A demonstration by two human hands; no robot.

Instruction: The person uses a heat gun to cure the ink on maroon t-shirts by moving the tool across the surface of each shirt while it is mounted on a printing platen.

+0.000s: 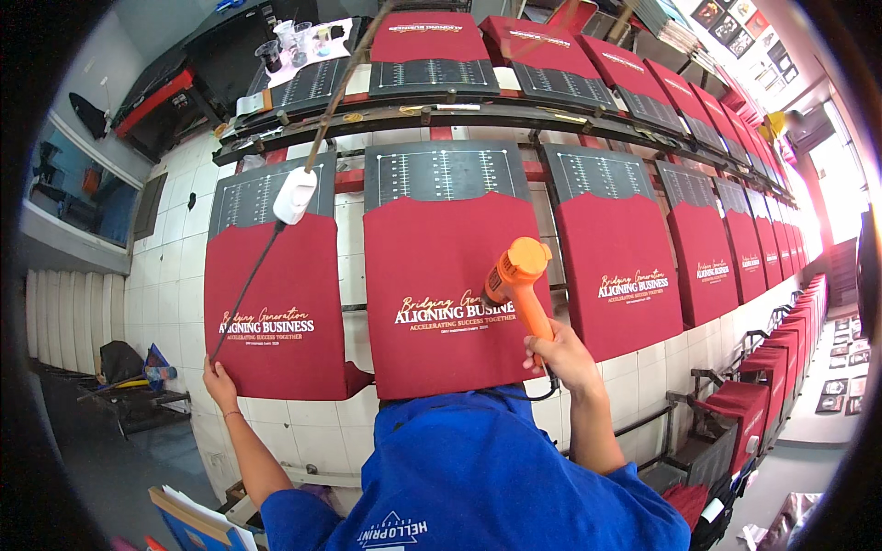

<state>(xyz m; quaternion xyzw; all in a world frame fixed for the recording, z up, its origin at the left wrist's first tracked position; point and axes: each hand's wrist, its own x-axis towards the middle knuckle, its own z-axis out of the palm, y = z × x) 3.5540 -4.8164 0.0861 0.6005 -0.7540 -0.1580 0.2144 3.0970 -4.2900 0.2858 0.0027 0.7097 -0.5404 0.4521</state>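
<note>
My right hand is wrapped round the handle of an orange hair dryer. Its round head is over the printed chest of a dark red shirt, stretched on a black board with white scale marks. My left hand pinches a black cord beside the lower left corner of another red shirt. That cord rises to a white socket hanging from a brown cable. Another black cord loops below the dryer's handle.
More boards with printed red shirts run off to the right, and a second row stands beyond a dark metal rail. Plastic cups sit at the far left. Red-covered boards line the right side. White floor tiles show between racks.
</note>
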